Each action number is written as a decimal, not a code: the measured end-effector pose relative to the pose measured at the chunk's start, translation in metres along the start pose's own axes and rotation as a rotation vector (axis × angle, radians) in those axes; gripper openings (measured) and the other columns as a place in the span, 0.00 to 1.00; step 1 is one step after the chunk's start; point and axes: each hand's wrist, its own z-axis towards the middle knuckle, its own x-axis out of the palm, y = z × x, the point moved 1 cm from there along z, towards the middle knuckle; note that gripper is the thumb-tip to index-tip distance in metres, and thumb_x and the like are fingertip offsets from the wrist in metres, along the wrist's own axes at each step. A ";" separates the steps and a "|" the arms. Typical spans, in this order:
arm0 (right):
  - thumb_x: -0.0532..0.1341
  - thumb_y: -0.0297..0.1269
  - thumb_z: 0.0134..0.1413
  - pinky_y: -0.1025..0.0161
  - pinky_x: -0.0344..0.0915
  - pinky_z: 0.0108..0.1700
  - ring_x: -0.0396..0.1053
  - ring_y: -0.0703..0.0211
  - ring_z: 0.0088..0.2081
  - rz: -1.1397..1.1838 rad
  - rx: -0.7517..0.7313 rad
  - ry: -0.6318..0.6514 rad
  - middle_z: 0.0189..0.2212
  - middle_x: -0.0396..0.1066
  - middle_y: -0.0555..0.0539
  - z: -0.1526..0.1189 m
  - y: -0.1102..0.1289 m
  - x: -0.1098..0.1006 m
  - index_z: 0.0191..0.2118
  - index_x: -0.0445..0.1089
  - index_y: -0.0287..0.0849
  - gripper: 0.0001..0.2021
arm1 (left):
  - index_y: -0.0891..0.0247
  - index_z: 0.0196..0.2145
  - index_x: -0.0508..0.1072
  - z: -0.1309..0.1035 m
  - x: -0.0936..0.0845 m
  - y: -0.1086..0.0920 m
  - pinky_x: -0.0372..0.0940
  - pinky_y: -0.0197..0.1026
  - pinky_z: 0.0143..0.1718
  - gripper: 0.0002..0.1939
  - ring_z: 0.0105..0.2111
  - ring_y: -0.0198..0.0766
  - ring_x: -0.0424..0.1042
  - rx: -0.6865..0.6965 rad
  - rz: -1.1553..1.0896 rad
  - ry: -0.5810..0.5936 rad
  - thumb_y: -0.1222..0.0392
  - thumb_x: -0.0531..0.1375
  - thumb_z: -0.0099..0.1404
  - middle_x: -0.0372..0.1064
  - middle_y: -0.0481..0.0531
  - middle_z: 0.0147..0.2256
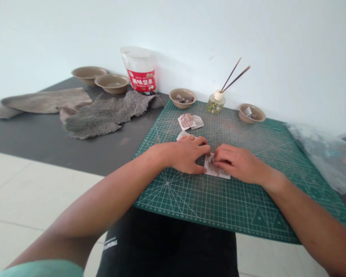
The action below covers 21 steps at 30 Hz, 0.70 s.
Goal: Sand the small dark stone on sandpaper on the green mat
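Note:
My left hand [190, 154] rests on the mat with its fingers spread. Its thumb and index finger press on the left edge of a small white square [219, 171], which is smeared with brown. My right hand [235, 161] is closed in a pinch over the same square. Something small and dark seems to sit at those fingertips, mostly hidden by the fingers. Partly behind my left hand lies another pale square [183, 134]. Farther back, a brown-marked white square [187, 120] overlaps a plainer pale square [198, 122].
Under everything is a green cutting mat [184, 196]. At its back stand a bowl of dark lumps [182, 104], a reed diffuser [216, 103] and another small bowl [249, 119]. Grey cloths [103, 115], two bowls [112, 84] and a plastic tub [141, 71] are left; plastic wrap [325, 157] right.

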 end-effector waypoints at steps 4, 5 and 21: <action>0.60 0.36 0.64 0.60 0.66 0.42 0.72 0.59 0.39 0.060 -0.027 0.090 0.37 0.73 0.49 -0.002 0.001 -0.002 0.35 0.72 0.45 0.06 | 0.57 0.53 0.66 -0.001 -0.001 -0.001 0.58 0.56 0.54 0.24 0.52 0.54 0.62 0.001 -0.004 0.005 0.41 0.58 0.65 0.56 0.58 0.60; 0.59 0.36 0.65 0.60 0.66 0.43 0.72 0.59 0.40 0.073 -0.059 0.096 0.38 0.73 0.48 -0.002 0.002 -0.001 0.35 0.72 0.45 0.07 | 0.57 0.53 0.66 -0.001 -0.001 -0.002 0.58 0.55 0.54 0.24 0.52 0.54 0.62 -0.002 -0.004 0.012 0.41 0.58 0.65 0.56 0.58 0.60; 0.58 0.34 0.65 0.59 0.67 0.43 0.72 0.57 0.40 0.014 0.012 -0.053 0.37 0.74 0.47 0.002 -0.003 0.001 0.35 0.73 0.44 0.08 | 0.58 0.52 0.66 0.000 -0.001 -0.004 0.58 0.56 0.54 0.24 0.52 0.55 0.63 -0.015 0.027 -0.018 0.42 0.58 0.64 0.57 0.59 0.59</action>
